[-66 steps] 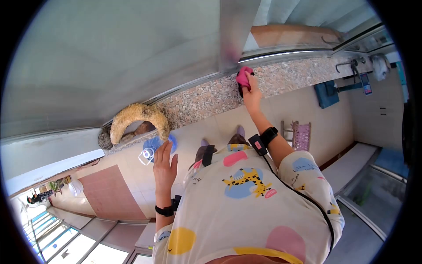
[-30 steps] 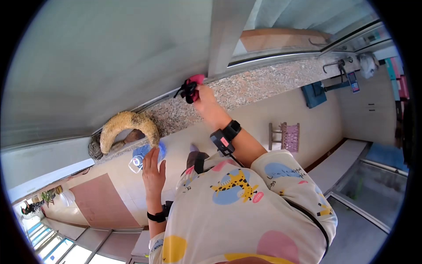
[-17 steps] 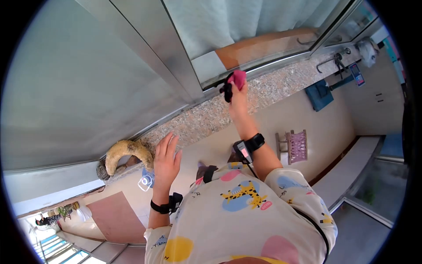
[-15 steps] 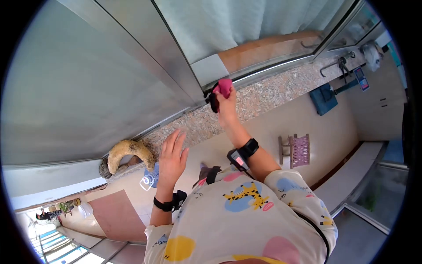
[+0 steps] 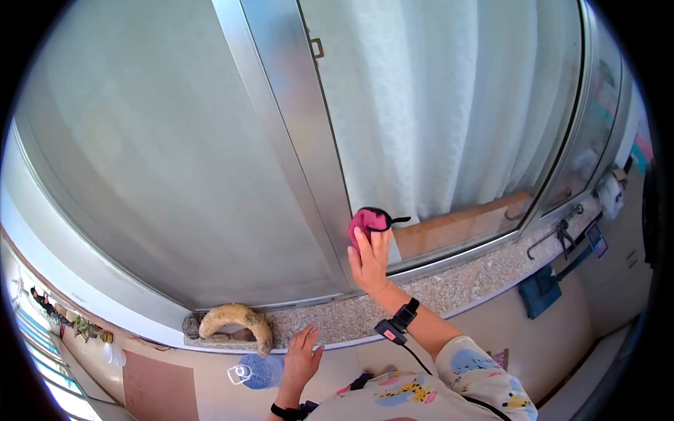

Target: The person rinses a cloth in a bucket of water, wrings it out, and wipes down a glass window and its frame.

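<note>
My right hand presses a pink cloth with black edging and a black loop against the window, beside the metal frame. The fingers lie over the cloth's lower part. My left hand is held low near the edge of the speckled stone sill, fingers stretched out with nothing in them. Just left of it stands a blue plastic jug with a white handle. A curved, rough, yellowish-brown object rests on the sill beyond the jug. Both wrists wear black straps with small devices.
Behind the right-hand glass hangs a pale curtain. A metal clamp-like tool and a clear plastic bag are at the sill's right end. A dark teal bag is below them. A reddish mat lies on the floor at left.
My right hand has taken the pink cloth from the sill by the frame's foot up onto the glass. The view has tilted up toward the window. My left hand stays open.
</note>
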`<state>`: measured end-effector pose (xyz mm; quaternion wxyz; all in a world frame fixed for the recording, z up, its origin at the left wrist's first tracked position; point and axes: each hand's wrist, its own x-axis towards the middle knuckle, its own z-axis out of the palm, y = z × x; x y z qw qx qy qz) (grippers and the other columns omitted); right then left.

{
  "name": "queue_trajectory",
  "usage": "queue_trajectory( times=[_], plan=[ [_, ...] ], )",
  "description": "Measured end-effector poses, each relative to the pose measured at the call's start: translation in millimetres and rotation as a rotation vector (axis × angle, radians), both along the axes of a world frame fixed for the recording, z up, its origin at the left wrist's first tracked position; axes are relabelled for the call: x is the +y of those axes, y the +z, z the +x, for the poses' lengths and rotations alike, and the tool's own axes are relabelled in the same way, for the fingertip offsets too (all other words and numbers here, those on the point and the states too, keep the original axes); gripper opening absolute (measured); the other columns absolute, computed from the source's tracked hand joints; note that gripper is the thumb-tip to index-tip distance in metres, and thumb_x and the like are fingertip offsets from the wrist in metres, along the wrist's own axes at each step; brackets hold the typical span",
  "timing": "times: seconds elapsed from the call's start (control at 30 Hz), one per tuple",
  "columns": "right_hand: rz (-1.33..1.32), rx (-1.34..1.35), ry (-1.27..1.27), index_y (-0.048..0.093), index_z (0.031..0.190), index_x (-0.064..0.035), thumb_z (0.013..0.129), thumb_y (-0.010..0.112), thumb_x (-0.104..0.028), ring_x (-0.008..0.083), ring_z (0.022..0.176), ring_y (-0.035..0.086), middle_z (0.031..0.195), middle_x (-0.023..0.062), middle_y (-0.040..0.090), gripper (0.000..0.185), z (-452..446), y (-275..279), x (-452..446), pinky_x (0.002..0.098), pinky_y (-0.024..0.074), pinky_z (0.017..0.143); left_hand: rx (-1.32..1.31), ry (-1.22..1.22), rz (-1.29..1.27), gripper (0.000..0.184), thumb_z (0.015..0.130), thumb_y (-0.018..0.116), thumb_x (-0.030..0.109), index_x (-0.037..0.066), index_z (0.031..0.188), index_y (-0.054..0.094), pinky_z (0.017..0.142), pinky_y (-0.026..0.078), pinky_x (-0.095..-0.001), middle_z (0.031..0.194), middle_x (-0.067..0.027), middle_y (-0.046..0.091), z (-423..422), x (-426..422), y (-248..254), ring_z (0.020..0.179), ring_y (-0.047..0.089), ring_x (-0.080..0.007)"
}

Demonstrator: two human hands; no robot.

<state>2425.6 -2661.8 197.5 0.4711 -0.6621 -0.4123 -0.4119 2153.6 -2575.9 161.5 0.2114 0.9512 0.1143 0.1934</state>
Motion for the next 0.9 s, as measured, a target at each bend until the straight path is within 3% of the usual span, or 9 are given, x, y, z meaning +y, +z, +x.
queue_trajectory(
  times=[0.1, 0.2, 0.4, 0.43, 0.5, 0.6, 0.73, 0.8, 0.9],
  plan=[
    [-0.188, 0.013, 0.054, 0.056, 0.128, -0.0099, 0.081, 0.061, -0.004, 0.0459, 0.125, 0.038, 0.138, 0.022, 0.04, 0.048, -8, -51, -25, 0.0607, 0.0298, 0.099, -0.048, -0.02, -0.023, 0.051, 0.078, 0.07, 0.01, 0.008, 0.126, 0.054, 0.093, 0.047, -0.042, 0.129, -0.0117, 0.053, 2, 5, -10, 0.114, 0.052, -0.0345],
    [-0.372, -0.012, 0.083, 0.06, 0.126, -0.0134, 0.077, 0.06, -0.001, 0.0435, 0.127, 0.039, 0.14, 0.0196, 0.04, 0.051, 5, -38, -37, 0.0599, 0.0301, 0.099, -0.042, -0.047, -0.036, 0.051, 0.078, 0.07, 0.01, 0.009, 0.126, 0.053, 0.093, 0.047, -0.0415, 0.131, -0.0114, 0.052, 9, 11, -14, 0.114, 0.052, -0.0343],
    [-0.236, -0.36, -0.013, 0.068, 0.116, -0.0135, 0.076, 0.056, 0.003, 0.0388, 0.126, 0.044, 0.135, 0.0178, 0.048, 0.045, 22, 123, -22, 0.0515, 0.0304, 0.1, -0.152, -0.208, -0.016, 0.05, 0.079, 0.068, 0.009, 0.008, 0.127, 0.053, 0.095, 0.047, -0.0419, 0.133, -0.0127, 0.049, 46, 36, 43, 0.116, 0.051, -0.0347],
    [-0.183, -0.46, -0.076, 0.068, 0.114, -0.0121, 0.076, 0.056, 0.003, 0.0389, 0.126, 0.044, 0.134, 0.0186, 0.05, 0.043, 26, 196, -17, 0.0511, 0.0306, 0.1, -0.234, -0.25, 0.036, 0.05, 0.079, 0.068, 0.009, 0.008, 0.127, 0.053, 0.095, 0.046, -0.0424, 0.134, -0.0136, 0.049, 62, 38, 62, 0.117, 0.051, -0.0351],
    [-0.075, -0.528, -0.075, 0.068, 0.113, -0.0105, 0.079, 0.055, 0.006, 0.0382, 0.126, 0.044, 0.135, 0.0184, 0.05, 0.04, 28, 277, -8, 0.0483, 0.0316, 0.101, -0.326, -0.295, 0.082, 0.05, 0.08, 0.068, 0.009, 0.007, 0.127, 0.053, 0.096, 0.046, -0.043, 0.135, -0.0145, 0.048, 87, 36, 96, 0.119, 0.05, -0.0354],
    [-0.045, -0.577, -0.056, 0.065, 0.118, -0.008, 0.081, 0.054, 0.007, 0.0384, 0.126, 0.044, 0.136, 0.0181, 0.05, 0.041, 30, 290, -5, 0.0477, 0.0312, 0.102, -0.534, -0.338, 0.162, 0.049, 0.08, 0.068, 0.008, 0.006, 0.126, 0.053, 0.097, 0.044, -0.0446, 0.137, -0.0161, 0.046, 118, 33, 138, 0.121, 0.048, -0.0368],
    [-0.084, -0.38, 0.007, 0.05, 0.133, -0.0063, 0.08, 0.055, 0.005, 0.0342, 0.128, 0.043, 0.134, 0.0151, 0.052, 0.055, 24, 211, -13, 0.0508, 0.0273, 0.106, -0.703, -0.28, 0.286, 0.049, 0.079, 0.069, 0.008, 0.007, 0.126, 0.054, 0.099, 0.042, -0.0464, 0.138, -0.0175, 0.046, 130, 29, 159, 0.123, 0.047, -0.0374],
    [-0.358, -0.463, -0.032, 0.051, 0.133, -0.0099, 0.079, 0.057, 0.002, 0.0306, 0.13, 0.043, 0.132, 0.0114, 0.053, 0.056, 39, 151, -38, 0.0513, 0.0255, 0.106, -0.757, -0.233, 0.33, 0.05, 0.078, 0.069, 0.008, 0.007, 0.126, 0.054, 0.099, 0.042, -0.0472, 0.138, -0.0179, 0.046, 144, 32, 167, 0.124, 0.047, -0.0376],
    [-0.524, -0.64, -0.05, 0.052, 0.132, -0.0114, 0.078, 0.058, 0.0, 0.0288, 0.13, 0.043, 0.132, 0.0088, 0.054, 0.055, 58, 174, -60, 0.0504, 0.0243, 0.107, -0.761, -0.208, 0.429, 0.053, 0.079, 0.069, 0.01, 0.005, 0.128, 0.052, 0.102, 0.039, -0.0493, 0.141, -0.0189, 0.043, 154, 35, 178, 0.129, 0.043, -0.0377]
  ],
)
